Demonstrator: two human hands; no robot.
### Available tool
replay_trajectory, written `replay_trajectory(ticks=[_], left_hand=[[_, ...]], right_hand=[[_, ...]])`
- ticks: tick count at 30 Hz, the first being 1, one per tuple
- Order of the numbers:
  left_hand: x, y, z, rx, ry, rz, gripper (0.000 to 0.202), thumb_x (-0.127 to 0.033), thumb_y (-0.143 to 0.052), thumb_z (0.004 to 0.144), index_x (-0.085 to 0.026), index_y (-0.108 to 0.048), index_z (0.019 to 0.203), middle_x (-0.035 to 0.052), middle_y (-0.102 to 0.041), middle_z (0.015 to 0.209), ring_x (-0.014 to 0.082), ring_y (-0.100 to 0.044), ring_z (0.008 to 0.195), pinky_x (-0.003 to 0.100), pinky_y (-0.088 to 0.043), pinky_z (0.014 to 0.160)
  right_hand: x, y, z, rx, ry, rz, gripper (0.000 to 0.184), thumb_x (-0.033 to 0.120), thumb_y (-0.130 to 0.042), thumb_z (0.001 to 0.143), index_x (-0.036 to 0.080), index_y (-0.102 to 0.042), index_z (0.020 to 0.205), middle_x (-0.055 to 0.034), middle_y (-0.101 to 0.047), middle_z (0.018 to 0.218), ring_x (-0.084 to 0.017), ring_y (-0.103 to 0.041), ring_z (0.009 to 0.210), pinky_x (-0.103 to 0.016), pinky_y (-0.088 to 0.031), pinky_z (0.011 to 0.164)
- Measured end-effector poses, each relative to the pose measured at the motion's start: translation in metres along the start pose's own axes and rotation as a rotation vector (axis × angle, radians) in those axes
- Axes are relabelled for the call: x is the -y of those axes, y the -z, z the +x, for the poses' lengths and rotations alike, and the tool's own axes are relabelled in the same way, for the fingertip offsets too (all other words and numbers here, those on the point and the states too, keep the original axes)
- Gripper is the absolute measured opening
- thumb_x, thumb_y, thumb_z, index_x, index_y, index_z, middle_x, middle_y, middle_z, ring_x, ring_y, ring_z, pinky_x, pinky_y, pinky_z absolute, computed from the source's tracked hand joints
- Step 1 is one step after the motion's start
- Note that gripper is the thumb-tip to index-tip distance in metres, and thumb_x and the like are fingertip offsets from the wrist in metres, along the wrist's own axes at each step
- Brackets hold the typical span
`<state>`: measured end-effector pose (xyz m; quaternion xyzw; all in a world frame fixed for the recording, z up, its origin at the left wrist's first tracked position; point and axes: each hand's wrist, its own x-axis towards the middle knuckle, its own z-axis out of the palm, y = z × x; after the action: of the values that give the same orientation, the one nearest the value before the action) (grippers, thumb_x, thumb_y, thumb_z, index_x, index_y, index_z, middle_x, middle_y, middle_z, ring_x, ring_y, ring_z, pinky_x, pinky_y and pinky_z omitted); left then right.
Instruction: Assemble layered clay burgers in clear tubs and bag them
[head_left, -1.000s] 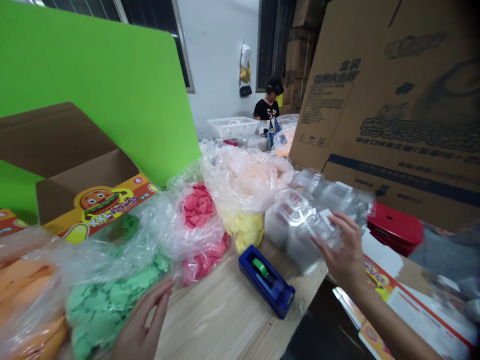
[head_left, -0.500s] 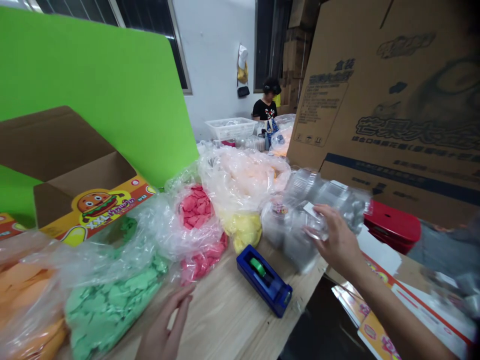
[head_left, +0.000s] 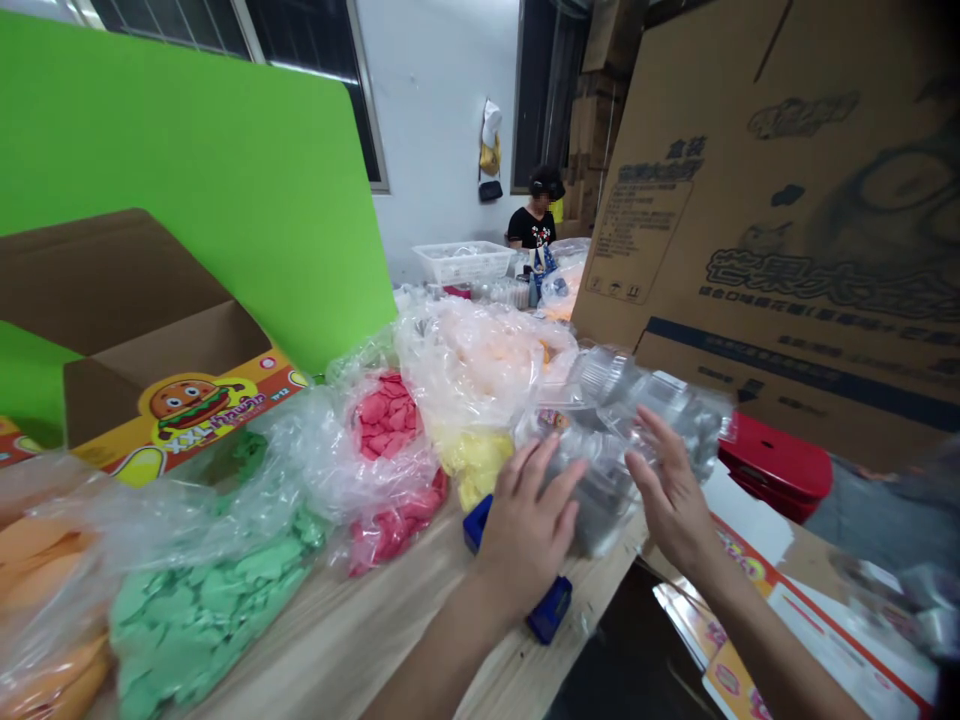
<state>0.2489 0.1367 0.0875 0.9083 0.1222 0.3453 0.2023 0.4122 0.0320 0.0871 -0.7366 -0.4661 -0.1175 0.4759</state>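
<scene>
Clear plastic containers (head_left: 600, 385) lie bunched near the right edge of the wooden table (head_left: 337, 640), between the hands. The left hand (head_left: 529, 525) and right hand (head_left: 671, 495) stand apart, seemingly touching the stack from either side, the left above a blue tape dispenser (head_left: 551, 608). A burger box (head_left: 180, 420) off to the left reads "XXL".

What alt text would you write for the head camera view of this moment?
The left hand and right hand flank clear plastic containers on a wooden table, a blue tape dispenser beneath the left hand. A bag of green pieces and a bag of pink pieces lie alongside; another person works beyond.
</scene>
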Motion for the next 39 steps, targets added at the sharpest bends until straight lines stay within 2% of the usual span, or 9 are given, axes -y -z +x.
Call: replay_trajectory(ticks=[2,5,8,12,16,22,26,33,39], left_hand=[[0.002,-0.017,0.027,0.031,-0.045,0.013,0.038,-0.022,-0.047,0.084,-0.023,-0.049,0.121,0.0085,-0.040,0.137,0.0282,-0.029,0.128,0.052,-0.023,0.105],[0.018,-0.036,0.043,0.072,-0.036,-0.136,0.029,-0.018,-0.045,0.084,-0.019,-0.055,0.112,0.0096,-0.049,0.128,0.0251,-0.034,0.126,0.048,-0.027,0.105],[0.034,-0.044,0.039,-0.042,0.058,-0.290,0.026,-0.015,-0.042,0.085,-0.020,-0.058,0.104,0.0093,-0.049,0.126,0.0204,-0.039,0.123,0.040,-0.034,0.102],[0.044,-0.044,0.023,-0.293,0.319,-0.400,0.022,-0.015,-0.038,0.085,-0.019,-0.058,0.091,0.0091,-0.053,0.109,0.0186,-0.048,0.111,0.040,-0.035,0.099],[0.046,-0.046,0.011,-0.321,0.456,-0.466,0.018,-0.018,-0.040,0.084,-0.019,-0.056,0.094,0.0080,-0.054,0.104,0.0175,-0.051,0.103,0.035,-0.041,0.091],[0.044,-0.032,-0.001,-0.293,0.604,-0.619,0.018,-0.027,-0.043,0.084,-0.018,-0.056,0.093,0.0071,-0.056,0.101,0.0166,-0.055,0.093,0.031,-0.044,0.084],[0.032,-0.023,-0.005,-0.219,0.701,-0.746,0.019,-0.027,-0.044,0.082,-0.017,-0.056,0.092,0.0048,-0.059,0.089,0.0145,-0.058,0.081,0.030,-0.045,0.080],[-0.005,-0.042,-0.001,0.089,0.758,-1.090,0.026,-0.020,-0.045,0.078,-0.011,-0.055,0.100,0.0079,-0.061,0.085,0.0142,-0.060,0.068,0.029,-0.051,0.063],[-0.009,-0.048,0.004,0.105,0.789,-1.164,0.032,-0.016,-0.045,0.078,-0.010,-0.053,0.108,0.0030,-0.057,0.077,0.0095,-0.053,0.057,0.025,-0.047,0.057]], right_hand=[[0.000,0.003,0.000,-0.021,-0.015,0.048,0.045,0.036,-0.035,0.090,0.028,-0.027,0.133,-0.0080,-0.040,0.132,-0.022,-0.047,0.114,-0.043,-0.042,0.094],[-0.005,0.012,0.000,0.063,0.076,-0.011,0.042,0.034,-0.039,0.089,0.029,-0.032,0.130,-0.0081,-0.042,0.129,-0.022,-0.046,0.115,-0.043,-0.040,0.095],[-0.012,0.015,-0.004,0.185,0.209,-0.268,0.046,0.037,-0.050,0.083,0.025,-0.039,0.126,-0.0118,-0.037,0.128,-0.026,-0.040,0.119,-0.045,-0.039,0.095],[-0.015,0.001,-0.014,0.251,0.288,-0.448,0.071,0.051,-0.063,0.069,0.020,-0.037,0.128,-0.0180,-0.029,0.134,-0.033,-0.039,0.118,-0.048,-0.042,0.090],[-0.012,-0.017,-0.021,0.213,0.335,-0.469,0.067,0.037,-0.070,0.065,0.023,-0.042,0.124,-0.0171,-0.032,0.133,-0.037,-0.037,0.118,-0.052,-0.040,0.090],[-0.019,-0.012,-0.014,0.041,0.212,-0.361,0.055,0.036,-0.061,0.074,0.020,-0.040,0.122,-0.0153,-0.036,0.127,-0.030,-0.040,0.116,-0.047,-0.041,0.092],[-0.019,-0.007,-0.009,-0.062,0.156,-0.305,0.052,0.037,-0.057,0.078,0.023,-0.036,0.124,-0.0121,-0.035,0.127,-0.027,-0.038,0.118,-0.047,-0.038,0.096],[-0.007,-0.014,-0.013,-0.097,0.212,-0.272,0.048,0.030,-0.060,0.076,0.025,-0.043,0.120,-0.0119,-0.038,0.126,-0.028,-0.040,0.117,-0.048,-0.038,0.094],[-0.012,-0.014,-0.003,-0.308,0.276,-0.217,0.054,0.028,-0.065,0.072,0.024,-0.044,0.122,-0.0106,-0.042,0.124,-0.027,-0.043,0.115,-0.048,-0.037,0.095]])
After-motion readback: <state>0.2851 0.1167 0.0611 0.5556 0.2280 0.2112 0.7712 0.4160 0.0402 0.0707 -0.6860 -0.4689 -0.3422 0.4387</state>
